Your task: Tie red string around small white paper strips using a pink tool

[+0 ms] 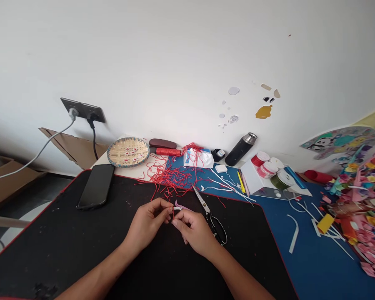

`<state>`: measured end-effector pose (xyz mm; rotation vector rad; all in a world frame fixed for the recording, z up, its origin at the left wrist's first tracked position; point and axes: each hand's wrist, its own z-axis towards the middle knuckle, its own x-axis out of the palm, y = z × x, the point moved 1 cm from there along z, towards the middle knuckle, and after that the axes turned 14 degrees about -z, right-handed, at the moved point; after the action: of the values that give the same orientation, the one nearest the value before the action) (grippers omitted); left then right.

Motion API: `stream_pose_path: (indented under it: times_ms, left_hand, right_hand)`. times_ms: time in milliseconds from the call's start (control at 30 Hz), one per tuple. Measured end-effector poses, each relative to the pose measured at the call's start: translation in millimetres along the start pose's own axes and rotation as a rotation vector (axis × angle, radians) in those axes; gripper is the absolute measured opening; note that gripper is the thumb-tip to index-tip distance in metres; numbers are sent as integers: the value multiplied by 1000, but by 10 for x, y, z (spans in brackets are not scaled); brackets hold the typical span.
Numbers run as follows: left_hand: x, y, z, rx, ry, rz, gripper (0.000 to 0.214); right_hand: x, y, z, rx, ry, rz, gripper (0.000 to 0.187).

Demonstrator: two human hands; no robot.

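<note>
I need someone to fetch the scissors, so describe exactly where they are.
On the black mat, just beside the right hand, lie the scissors. Their silver blades point toward the red string pile; they are the only black-handled metal tool there.

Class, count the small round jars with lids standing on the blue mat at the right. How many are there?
3: a red jar, a pink jar and a green jar, clustered together; more may be hidden behind.
</note>
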<state>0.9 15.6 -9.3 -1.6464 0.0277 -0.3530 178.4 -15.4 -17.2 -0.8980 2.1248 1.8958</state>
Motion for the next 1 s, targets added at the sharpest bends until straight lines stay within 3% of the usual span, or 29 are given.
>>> stream_pose_path:
  times_ms: [267, 467, 767, 1000]
  left_hand:
    - [-18, 15, 24, -3, 56, 94, 17]
    - [5, 46, 16, -80, 138, 29, 21]
    - [28, 75, 49, -202, 194, -118, 36]
    - [31, 75, 64, -228, 171, -106, 34]
  right_hand:
    - [-184, 167, -76, -112, -88, -238, 15]
    - [-308, 171, -3, -144, -204, -306, 14]
    - [-264, 105, 72, -158, -299, -286, 13]
    - [-202, 31, 110, -121, -281, -204, 12]
